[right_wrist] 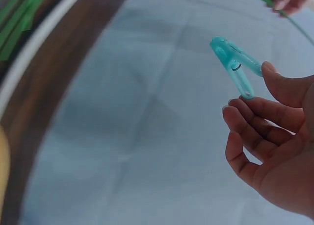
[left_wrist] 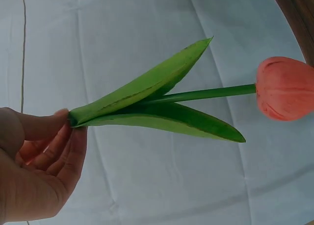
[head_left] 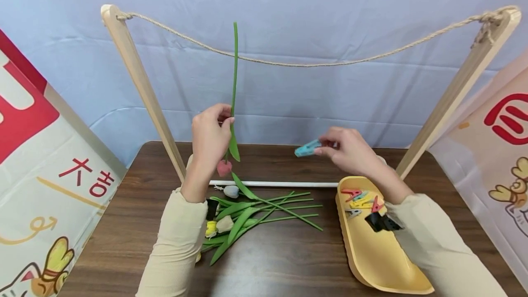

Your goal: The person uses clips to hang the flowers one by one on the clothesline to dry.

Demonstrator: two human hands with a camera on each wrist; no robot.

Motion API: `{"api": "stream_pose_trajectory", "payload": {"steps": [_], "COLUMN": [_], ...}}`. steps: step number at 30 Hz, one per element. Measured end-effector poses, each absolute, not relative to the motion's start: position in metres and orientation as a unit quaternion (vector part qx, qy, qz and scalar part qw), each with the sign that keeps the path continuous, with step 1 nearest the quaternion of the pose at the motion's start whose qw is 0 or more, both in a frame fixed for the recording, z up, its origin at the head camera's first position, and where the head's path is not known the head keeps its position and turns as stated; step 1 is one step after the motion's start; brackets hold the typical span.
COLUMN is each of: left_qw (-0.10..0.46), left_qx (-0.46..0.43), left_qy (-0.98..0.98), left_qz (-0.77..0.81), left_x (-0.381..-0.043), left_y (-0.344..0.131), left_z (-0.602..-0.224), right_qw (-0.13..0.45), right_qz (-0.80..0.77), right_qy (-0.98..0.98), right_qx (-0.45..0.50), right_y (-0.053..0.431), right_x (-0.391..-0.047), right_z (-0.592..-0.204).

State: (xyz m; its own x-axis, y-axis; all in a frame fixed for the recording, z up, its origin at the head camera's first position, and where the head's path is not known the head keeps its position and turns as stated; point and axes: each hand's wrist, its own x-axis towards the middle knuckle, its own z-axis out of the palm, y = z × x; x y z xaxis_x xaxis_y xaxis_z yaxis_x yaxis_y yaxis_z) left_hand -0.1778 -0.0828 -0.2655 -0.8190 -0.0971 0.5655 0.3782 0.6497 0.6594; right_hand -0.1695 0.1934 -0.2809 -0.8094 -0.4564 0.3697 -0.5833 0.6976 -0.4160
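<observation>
In the head view my left hand point(head_left: 211, 133) pinches a pink artificial tulip point(head_left: 224, 168), held bloom down with its green stem rising past the rope. The left wrist view shows thumb and fingers gripping it where the leaves point(left_wrist: 147, 90) meet the stem, the bloom point(left_wrist: 284, 88) away from the hand. Over the table's back, my right hand point(head_left: 348, 149) holds a light blue clothespin point(head_left: 307, 148) between thumb and fingertips. Its two handles stand apart in the right wrist view, and its tip point(right_wrist: 219, 42) points away from the hand. A twine rope point(head_left: 305, 64) sags above both hands.
Two wooden posts point(head_left: 144, 90) carry the rope, with a white bar point(head_left: 276, 184) between them low down. Several more tulips point(head_left: 243, 219) lie on the dark wooden table point(head_left: 288, 260). At the right, a yellow tray point(head_left: 373, 260) holds several coloured clothespins point(head_left: 360, 200).
</observation>
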Motion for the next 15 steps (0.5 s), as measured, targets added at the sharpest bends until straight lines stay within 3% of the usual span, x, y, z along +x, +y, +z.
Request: {"api": "stream_pose_trajectory", "payload": {"steps": [15], "left_qw": [0.293], "left_qx": [-0.08], "left_qy": [-0.862], "left_qz": [-0.405], "left_x": [-0.18], "left_y": [-0.086], "left_z": [-0.265], "right_qw": [0.214], "right_qz": [0.277], "right_qy": [-0.884], "right_qx": [0.31], "right_y": [0.118], "right_x": [-0.198], "right_z": [-0.165]}}
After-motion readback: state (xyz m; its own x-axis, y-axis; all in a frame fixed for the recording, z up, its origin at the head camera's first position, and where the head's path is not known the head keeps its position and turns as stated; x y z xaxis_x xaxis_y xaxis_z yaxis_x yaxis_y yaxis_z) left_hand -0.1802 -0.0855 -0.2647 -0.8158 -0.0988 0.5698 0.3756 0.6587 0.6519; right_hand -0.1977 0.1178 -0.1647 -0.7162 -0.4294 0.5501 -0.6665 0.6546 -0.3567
